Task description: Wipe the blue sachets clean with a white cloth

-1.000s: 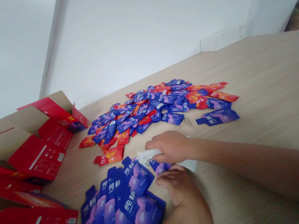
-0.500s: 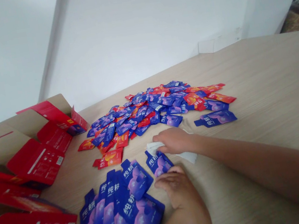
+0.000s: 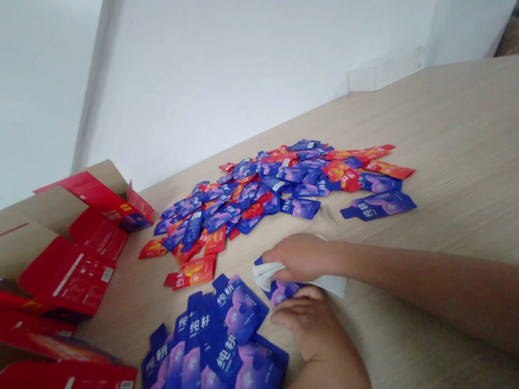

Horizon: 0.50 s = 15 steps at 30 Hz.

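- The right hand (image 3: 302, 257) holds a bunched white cloth (image 3: 265, 277) against one blue pouch (image 3: 282, 291), its fingers bent and closed over the cloth; one end of the cloth sticks out past the fingertips, another shows under the wrist.
- That pouch lies on the table (image 3: 459, 141) between the two hands, mostly covered — a dark corner of its top and a purple strip of its front show.
- The left hand (image 3: 304, 313) rests at the pouch's near edge, fingers curled and close together; I cannot tell whether they pinch the edge or only press on it.
- Just left of the left hand, a group of blue pouches (image 3: 211, 355) lies face up, overlapping, with their necks pointing away from the person.
- Beyond the hands spreads a mixed heap of pouches (image 3: 249, 193), blue and orange-red.
- An orange-red pouch (image 3: 195, 272) lies at the heap's near left side, and a single blue pouch (image 3: 381, 205) lies on the right, just in front of the heap.
- Red boxes (image 3: 66, 273) stand along the left, flaps open — brown cardboard shows inside.
- Behind the table is a pale wall (image 3: 264, 41).
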Tool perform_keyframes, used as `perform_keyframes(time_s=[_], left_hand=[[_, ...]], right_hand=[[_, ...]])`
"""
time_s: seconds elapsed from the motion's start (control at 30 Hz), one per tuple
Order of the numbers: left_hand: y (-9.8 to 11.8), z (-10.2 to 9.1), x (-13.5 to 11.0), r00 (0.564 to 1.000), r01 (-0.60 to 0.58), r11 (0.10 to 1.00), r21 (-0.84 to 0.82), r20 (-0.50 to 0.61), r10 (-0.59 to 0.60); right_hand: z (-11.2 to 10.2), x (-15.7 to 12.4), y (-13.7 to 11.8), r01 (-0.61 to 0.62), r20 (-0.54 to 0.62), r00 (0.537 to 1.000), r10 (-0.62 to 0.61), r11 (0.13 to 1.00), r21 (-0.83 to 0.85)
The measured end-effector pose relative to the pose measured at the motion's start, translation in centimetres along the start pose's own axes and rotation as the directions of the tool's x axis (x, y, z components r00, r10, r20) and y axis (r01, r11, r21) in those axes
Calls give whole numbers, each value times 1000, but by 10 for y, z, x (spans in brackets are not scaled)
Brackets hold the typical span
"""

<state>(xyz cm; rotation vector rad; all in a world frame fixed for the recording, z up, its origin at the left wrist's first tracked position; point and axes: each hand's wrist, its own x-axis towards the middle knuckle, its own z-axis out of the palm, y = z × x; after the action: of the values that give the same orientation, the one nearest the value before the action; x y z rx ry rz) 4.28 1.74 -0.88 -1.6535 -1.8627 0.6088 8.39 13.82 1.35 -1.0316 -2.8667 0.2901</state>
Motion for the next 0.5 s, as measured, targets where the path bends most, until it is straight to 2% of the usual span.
perform_keyframes(time_s=[0.1,0.17,0.3,0.4,0.5], left_hand=[[-1,-1,-2,1000,8,999,-48,2,-8],[-3,-2,-2,1000,5,998,-58,13,-5],[-2,-1,1,1000,-18,1000,-4,18,18],[1,3,4,999,-8,999,44,42,7],[2,4,4,999,-15,998,58,42,13]], right_hand=[[-4,1,11,-98,-33,995,97,994,-40],[-9,0,11,-111,-68,992,108,993,-49],[-19,-7,-9,7,-113,994,-8,1000,-9],[-18,-11,-24,128,-22,992,-127,991,25],[-10,-10,-26,138,56,989,-140,990,27]])
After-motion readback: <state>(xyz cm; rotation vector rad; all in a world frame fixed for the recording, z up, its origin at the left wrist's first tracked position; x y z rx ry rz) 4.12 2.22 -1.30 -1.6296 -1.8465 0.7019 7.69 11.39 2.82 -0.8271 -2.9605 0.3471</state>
